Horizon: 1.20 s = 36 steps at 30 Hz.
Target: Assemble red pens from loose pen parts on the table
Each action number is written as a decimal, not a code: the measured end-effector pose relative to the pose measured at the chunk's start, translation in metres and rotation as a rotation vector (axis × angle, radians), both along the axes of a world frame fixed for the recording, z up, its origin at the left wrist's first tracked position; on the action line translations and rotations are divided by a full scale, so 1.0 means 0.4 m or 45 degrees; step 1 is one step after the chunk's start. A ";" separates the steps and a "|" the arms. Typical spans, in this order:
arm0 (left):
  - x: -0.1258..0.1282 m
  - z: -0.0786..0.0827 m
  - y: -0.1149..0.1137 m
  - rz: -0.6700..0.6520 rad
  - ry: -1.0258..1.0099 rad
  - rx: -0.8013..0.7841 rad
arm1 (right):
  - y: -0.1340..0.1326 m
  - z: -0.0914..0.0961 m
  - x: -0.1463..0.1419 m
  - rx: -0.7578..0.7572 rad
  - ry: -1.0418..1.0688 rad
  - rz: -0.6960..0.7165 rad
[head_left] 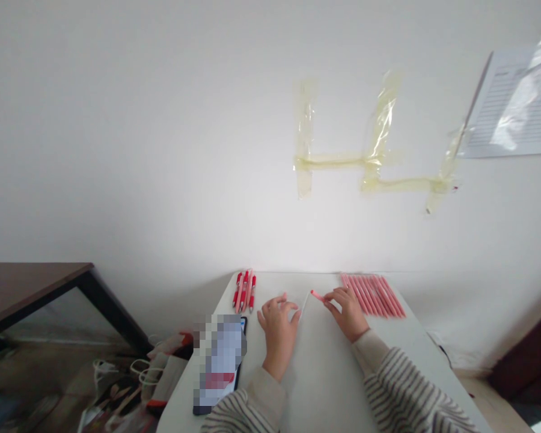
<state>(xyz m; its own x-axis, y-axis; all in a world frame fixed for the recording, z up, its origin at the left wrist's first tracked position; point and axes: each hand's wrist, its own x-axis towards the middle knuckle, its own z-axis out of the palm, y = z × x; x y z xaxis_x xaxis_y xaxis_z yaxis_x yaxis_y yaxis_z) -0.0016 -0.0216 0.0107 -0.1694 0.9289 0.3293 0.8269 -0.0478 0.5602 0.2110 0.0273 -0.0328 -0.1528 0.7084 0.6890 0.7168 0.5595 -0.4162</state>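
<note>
My left hand [278, 328] rests on the white table [315, 373] with its fingers curled, pinching the lower end of a thin white refill [305, 304]. My right hand [348, 311] pinches a small pink pen part [317, 294] at the refill's upper end. A row of several pink pen barrels [373, 294] lies just right of my right hand. A few assembled red and pink pens [245, 290] lie at the table's far left corner, beyond my left hand.
A phone [220, 364] lies on the table's left edge near my left sleeve. A dark wooden table [31, 288] stands to the left, with bags and clutter [139, 385] on the floor between. The white wall carries tape strips [369, 162] and a sheet of paper [518, 114].
</note>
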 end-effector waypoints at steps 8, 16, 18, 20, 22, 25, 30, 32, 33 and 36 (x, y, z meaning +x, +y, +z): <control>-0.005 -0.002 0.002 0.058 0.073 -0.016 | -0.010 0.012 -0.004 -0.042 -0.076 -0.019; -0.011 -0.005 0.002 0.098 0.125 -0.014 | -0.010 0.011 -0.001 -0.084 -0.131 -0.031; -0.011 -0.005 0.001 0.111 0.139 -0.009 | -0.008 0.006 0.002 -0.091 -0.164 -0.057; -0.011 -0.006 0.001 0.119 0.149 -0.001 | -0.007 0.001 0.003 -0.096 -0.200 -0.095; -0.010 -0.007 0.002 0.120 0.150 0.002 | -0.008 -0.002 0.000 -0.107 -0.237 -0.126; -0.008 -0.007 0.001 0.105 0.135 -0.028 | -0.013 -0.001 -0.006 -0.128 -0.282 -0.151; -0.004 -0.002 -0.002 0.071 0.104 -0.094 | -0.018 0.012 -0.010 -0.149 -0.326 -0.149; -0.003 -0.003 -0.002 0.059 0.090 -0.102 | -0.020 0.016 -0.011 -0.157 -0.338 -0.135; -0.003 -0.004 -0.001 0.056 0.086 -0.104 | -0.021 0.018 -0.012 -0.156 -0.339 -0.133; -0.003 -0.009 0.000 0.043 0.094 -0.089 | -0.024 0.021 -0.015 -0.149 -0.338 -0.147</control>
